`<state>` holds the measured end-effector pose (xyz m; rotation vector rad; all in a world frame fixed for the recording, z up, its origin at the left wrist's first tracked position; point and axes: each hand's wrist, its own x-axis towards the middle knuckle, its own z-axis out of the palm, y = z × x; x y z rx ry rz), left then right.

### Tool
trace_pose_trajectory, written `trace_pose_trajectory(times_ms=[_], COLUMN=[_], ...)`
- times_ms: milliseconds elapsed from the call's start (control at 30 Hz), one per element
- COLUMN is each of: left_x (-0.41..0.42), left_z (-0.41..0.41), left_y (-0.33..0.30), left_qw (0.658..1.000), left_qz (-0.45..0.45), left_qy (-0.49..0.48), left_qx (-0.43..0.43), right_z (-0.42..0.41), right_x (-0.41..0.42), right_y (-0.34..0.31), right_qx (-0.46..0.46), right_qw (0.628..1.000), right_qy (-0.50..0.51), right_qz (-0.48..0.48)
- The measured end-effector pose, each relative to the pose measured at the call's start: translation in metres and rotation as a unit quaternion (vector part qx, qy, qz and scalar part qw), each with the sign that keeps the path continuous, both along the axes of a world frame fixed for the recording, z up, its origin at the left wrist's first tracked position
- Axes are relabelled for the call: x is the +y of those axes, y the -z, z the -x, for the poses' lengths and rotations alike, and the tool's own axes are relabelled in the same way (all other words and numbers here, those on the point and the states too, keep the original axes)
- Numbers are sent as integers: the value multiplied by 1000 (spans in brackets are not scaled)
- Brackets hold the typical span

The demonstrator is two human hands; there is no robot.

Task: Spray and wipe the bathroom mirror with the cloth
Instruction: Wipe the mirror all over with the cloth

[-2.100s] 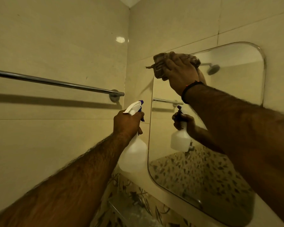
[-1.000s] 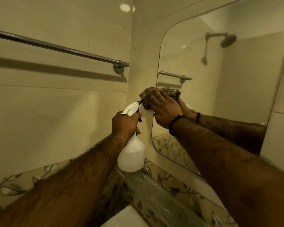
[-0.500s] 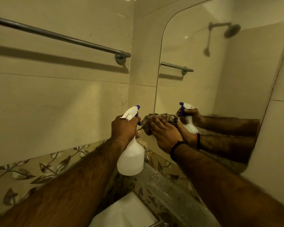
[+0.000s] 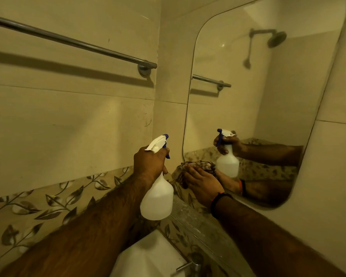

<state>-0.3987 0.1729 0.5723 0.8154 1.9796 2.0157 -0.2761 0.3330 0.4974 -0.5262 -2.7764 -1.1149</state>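
Lowered right hand presses cloth.

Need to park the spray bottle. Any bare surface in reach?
The stone ledge under the mirror is bare between the spray bottle and the tap. Crowded at the mirror's lower-left corner: right hand presses the cloth there. Left hand holds the bottle.
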Motion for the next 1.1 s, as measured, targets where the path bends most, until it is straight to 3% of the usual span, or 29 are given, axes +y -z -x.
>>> trace_pose_trajectory(times_ms=[400, 633, 833, 1100], left_x=[-10, -20, -26, -21], left_z=[-16, -29, -46, -70], left_y=[-4, -19, -43, -89], left_qw=[1000, 1000, 999, 995], left_qz=[-2, -10, -33, -77], left_qy=[16, 15, 26, 55], left_qx=[-7, 3, 20, 29], right_z=[-26, -32, -45, -79], right_x=[-22, -40, -42, -42], right_y=[31, 16, -42, -170], right_qx=[30, 27, 76, 156], right_qw=[994, 995, 992, 977], right_qy=[-29, -75, -97, -88], right_qz=[99, 65, -3, -119])
